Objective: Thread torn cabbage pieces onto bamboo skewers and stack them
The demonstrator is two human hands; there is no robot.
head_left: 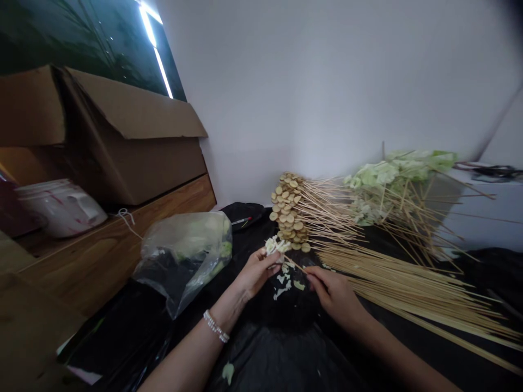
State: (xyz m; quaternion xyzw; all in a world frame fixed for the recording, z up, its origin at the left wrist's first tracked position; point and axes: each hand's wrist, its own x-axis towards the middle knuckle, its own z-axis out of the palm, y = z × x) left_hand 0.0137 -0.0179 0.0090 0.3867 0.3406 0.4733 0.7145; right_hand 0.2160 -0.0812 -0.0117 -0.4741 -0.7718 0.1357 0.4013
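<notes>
My left hand (263, 265), with a beaded bracelet at the wrist, is closed around a pale cauliflower floret (278, 245). In my right hand (329, 288) a thin wooden skewer (295, 265) is pinched, its far end meeting the floret; how deep it sits in there I cannot tell. White crumbs and scraps (283, 286) lie on the black plastic sheet (278, 348) below my hands. Just beyond the floret is a pile of skewers tipped with round pale slices (288, 209). Many bare skewers (408, 288) are spread to the right of my right hand.
A clear plastic bag (192, 245) with green pieces stands at left. Behind it are a cardboard box (151, 169) and a white bucket (59, 207) on a wooden surface. Skewered leafy greens (392, 174) are heaped at back right, against the white wall (294, 87).
</notes>
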